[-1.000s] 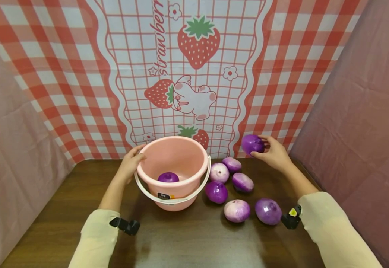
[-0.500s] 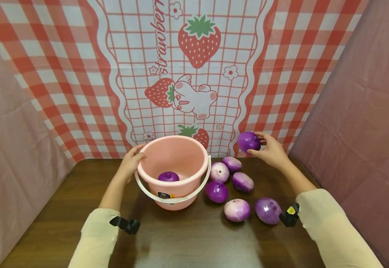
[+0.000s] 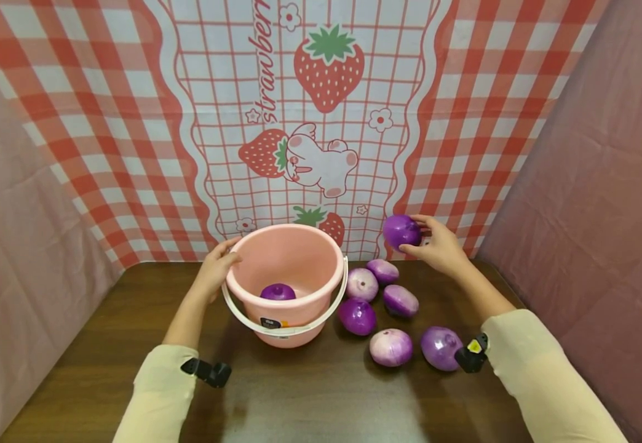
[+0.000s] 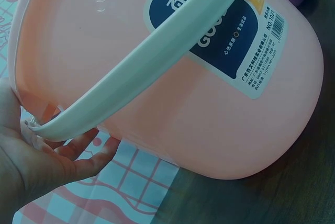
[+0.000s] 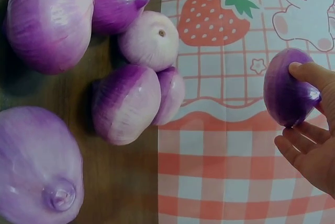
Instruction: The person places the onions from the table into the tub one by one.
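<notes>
My left hand [image 3: 217,271] grips the left rim of a pink bucket [image 3: 293,338], thumb over the edge and fingers outside. In the left wrist view the fingers lie by the joint of the white handle [image 4: 141,72], which hangs down across the bucket's front. One dark purple onion [image 3: 278,292] lies inside on the bottom. My right hand [image 3: 439,247] holds another purple onion [image 3: 401,232] up in the air, to the right of the bucket. Thumb and fingers pinch it in the right wrist view, its pointed tip [image 5: 314,96] turned toward the palm.
Several purple and whitish onions lie on the brown table [image 3: 299,400] right of the bucket, among them a dark purple onion [image 3: 358,317] close to its side and a paler onion [image 3: 441,348] near the right sleeve. A strawberry-print cloth [image 3: 326,154] hangs behind.
My right hand has moved left and slightly up with the onion, closer to the bucket. The left hand and the bucket have stayed in place.
</notes>
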Tool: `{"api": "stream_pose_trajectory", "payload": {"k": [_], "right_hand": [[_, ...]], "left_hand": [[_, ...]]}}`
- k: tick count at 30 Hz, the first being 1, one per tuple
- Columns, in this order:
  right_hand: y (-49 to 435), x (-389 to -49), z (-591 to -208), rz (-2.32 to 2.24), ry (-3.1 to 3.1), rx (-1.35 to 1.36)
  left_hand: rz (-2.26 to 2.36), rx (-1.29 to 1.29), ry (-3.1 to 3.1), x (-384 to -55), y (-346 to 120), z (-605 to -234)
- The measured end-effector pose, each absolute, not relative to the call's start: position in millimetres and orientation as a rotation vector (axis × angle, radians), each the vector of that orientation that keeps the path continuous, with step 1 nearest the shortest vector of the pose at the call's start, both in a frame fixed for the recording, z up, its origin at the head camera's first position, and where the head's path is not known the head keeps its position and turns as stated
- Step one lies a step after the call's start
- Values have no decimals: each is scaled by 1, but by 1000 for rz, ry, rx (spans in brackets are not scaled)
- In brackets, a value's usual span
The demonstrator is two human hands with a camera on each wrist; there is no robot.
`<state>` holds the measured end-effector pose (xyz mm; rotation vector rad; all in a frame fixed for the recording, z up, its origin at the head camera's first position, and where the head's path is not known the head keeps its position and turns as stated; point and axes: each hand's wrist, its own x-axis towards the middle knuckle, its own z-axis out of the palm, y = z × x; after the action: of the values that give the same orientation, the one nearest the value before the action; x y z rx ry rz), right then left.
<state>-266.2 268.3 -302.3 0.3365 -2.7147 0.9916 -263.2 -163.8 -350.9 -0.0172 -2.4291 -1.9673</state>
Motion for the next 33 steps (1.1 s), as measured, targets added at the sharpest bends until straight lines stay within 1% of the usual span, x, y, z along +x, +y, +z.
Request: {"api": "stream_pose_trajectory", "payload": {"k": [21,33], "right_hand": [[250,-266,-296,1005,-2695,416],[245,-265,-292,1014,-2689,418]], "left_hand": [[-1956,-36,-2435,-263,-165,-351],[-1961,-28,-2431,-263,-165,-351]]}}
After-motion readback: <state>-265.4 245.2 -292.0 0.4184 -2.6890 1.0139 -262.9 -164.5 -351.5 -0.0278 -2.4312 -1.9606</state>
